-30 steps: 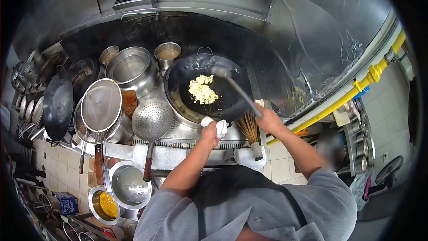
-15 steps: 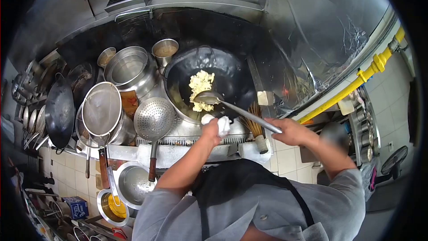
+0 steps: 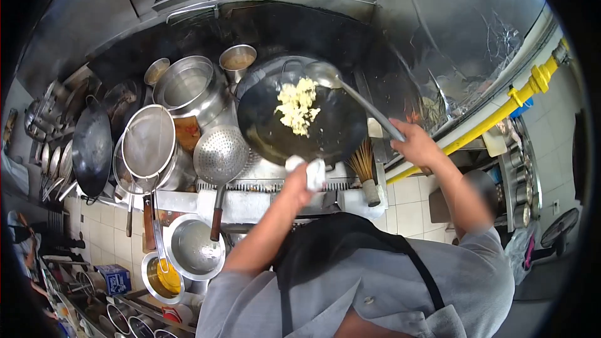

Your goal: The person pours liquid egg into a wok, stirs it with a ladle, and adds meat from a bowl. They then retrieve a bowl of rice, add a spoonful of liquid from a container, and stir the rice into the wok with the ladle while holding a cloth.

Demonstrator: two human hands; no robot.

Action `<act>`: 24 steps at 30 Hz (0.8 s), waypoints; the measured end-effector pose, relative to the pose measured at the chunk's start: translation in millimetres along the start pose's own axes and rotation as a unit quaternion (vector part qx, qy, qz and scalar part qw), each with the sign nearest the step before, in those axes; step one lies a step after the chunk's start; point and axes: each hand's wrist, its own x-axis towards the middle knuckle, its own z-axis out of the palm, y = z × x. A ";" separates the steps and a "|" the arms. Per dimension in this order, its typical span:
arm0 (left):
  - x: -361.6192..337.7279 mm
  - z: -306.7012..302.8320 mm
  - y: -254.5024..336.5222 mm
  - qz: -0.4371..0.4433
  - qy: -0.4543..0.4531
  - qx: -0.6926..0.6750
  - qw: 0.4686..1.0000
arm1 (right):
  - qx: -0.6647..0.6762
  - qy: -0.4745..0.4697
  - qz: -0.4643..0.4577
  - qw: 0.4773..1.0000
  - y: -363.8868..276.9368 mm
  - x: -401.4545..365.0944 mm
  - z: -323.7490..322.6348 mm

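Observation:
A dark wok (image 3: 263, 128) is tilted over the stove, with pale yellow scrambled egg (image 3: 297, 103) in its middle. My left hand (image 3: 299, 186) is closed round a folded white cloth (image 3: 315, 176) at the wok's near rim. The cloth covers whatever part of the rim or handle lies beneath it. In my right hand (image 3: 416, 145) is the end of a long metal ladle (image 3: 375, 111). Its bowl (image 3: 324, 75) is over the wok's far side, beyond the egg and apart from it.
Left of the wok are a perforated skimmer (image 3: 221, 155), a mesh strainer (image 3: 149, 141) and a steel pot (image 3: 188, 84). A bamboo brush (image 3: 363, 169) stands right of it. Below sit a steel basin (image 3: 197, 247) and a bowl of yellow liquid (image 3: 165, 278). A yellow pipe (image 3: 488, 122) runs at right.
The wok has been raised and tilted, and the egg has shifted up and right within it. The ladle's bowl has moved from the egg to the far rim, with my right hand higher.

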 end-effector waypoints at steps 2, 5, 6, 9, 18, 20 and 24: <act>26.5 -0.7 17.6 0.005 0.022 0.048 0.999 | 0.124 -0.001 0.142 0.982 -0.8 20.4 14.2; 66.5 -19.2 18.7 0.007 0.006 0.045 0.999 | 0.361 0.025 0.222 0.905 15.4 66.1 85.9; 75.2 -25.4 17.3 0.002 -0.009 0.052 0.999 | 0.360 0.026 0.230 0.904 9.0 73.4 104.3; 77.3 -28.3 21.3 0.006 0.000 0.064 0.998 | 0.343 -0.068 0.181 0.919 -1.3 72.9 109.2; 83.4 -33.6 21.0 0.000 -0.009 0.040 0.999 | 0.609 -0.176 0.307 0.709 -12.1 70.7 115.8; 82.4 -34.9 20.9 -0.003 -0.013 0.053 0.999 | 0.581 -0.127 0.266 0.759 -22.6 71.3 127.9; 80.8 -31.1 22.4 0.004 -0.007 0.049 0.999 | 0.699 -0.175 0.369 0.587 -13.8 41.5 110.1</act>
